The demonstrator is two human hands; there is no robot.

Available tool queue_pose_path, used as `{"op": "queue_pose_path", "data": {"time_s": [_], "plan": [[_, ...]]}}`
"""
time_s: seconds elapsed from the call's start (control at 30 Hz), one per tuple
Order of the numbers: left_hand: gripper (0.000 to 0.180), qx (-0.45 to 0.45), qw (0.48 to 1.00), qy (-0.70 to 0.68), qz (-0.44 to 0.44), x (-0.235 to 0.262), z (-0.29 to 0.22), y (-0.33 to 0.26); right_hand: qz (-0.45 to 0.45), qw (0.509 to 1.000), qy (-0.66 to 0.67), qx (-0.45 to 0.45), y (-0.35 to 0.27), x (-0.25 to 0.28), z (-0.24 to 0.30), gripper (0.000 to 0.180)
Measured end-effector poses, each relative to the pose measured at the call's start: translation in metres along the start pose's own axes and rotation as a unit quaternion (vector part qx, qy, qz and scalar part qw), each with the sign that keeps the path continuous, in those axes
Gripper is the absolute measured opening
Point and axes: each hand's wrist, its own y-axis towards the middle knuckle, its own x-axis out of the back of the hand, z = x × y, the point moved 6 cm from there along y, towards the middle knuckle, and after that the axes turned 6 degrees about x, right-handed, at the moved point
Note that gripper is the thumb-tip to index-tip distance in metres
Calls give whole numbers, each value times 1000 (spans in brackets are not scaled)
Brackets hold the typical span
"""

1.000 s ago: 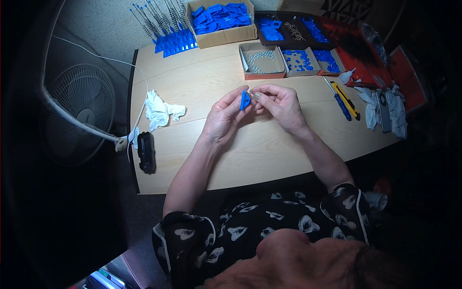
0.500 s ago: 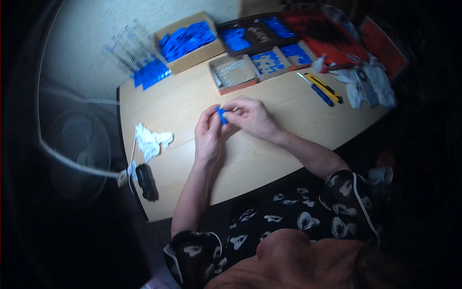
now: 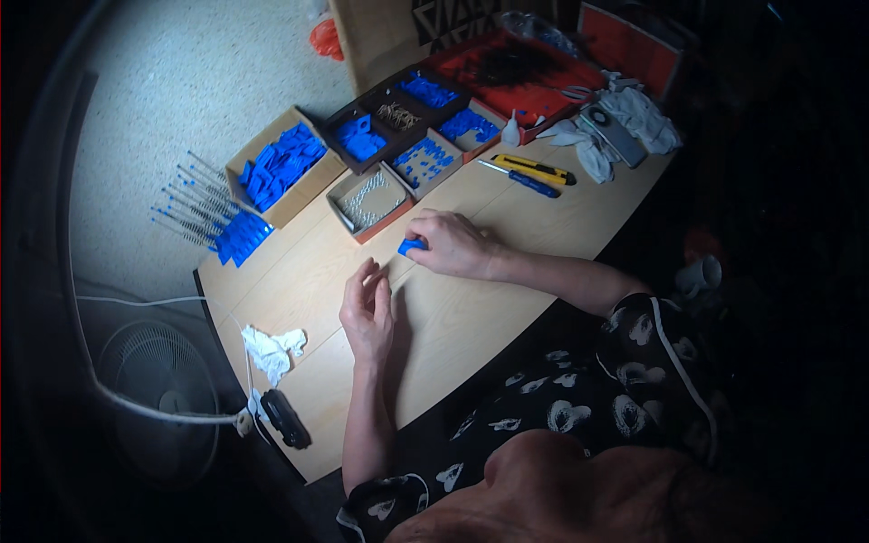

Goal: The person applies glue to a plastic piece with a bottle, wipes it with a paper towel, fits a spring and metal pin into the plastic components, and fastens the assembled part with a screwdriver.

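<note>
Small blue plastic part (image 3: pixel 412 245) pinched in right hand (image 3: pixel 455 244) grip on pale wooden tabletop (image 3: pixel 471 308), set-down judged underway; left hand (image 3: pixel 367 312) grip apart, empty; release needed next.

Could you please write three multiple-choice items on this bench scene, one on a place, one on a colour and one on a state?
1. Where does the crumpled white cloth lie?
A. on the table's near left part, by the black device
B. inside the red tray
C. under the right hand

2. What colour is the small part at the right hand?
A. yellow
B. blue
C. white

3. How is the left hand?
A. clenched round a knife
B. deep in a cardboard box
C. empty, resting on the table with fingers loosely curled

Answers:
1 A, as the cloth sits near the left table edge, just above the black device.
2 B, as the part under the fingertips is bright blue.
3 C, as nothing shows in that hand and it lies on bare wood.
</note>
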Motion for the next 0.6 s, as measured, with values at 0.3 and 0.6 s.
{"op": "queue_pose_path", "data": {"time_s": [0.3, 0.6], "plan": [[23, -147, 976, 158, 41, -16, -13, -3, 29, 994, -102, -23, -14, 12, -14, 23], [26, 76, 996, 7, -49, 19, 25, 8, -237, 967, -91, 2, 76, 241, -142, 19]]}}
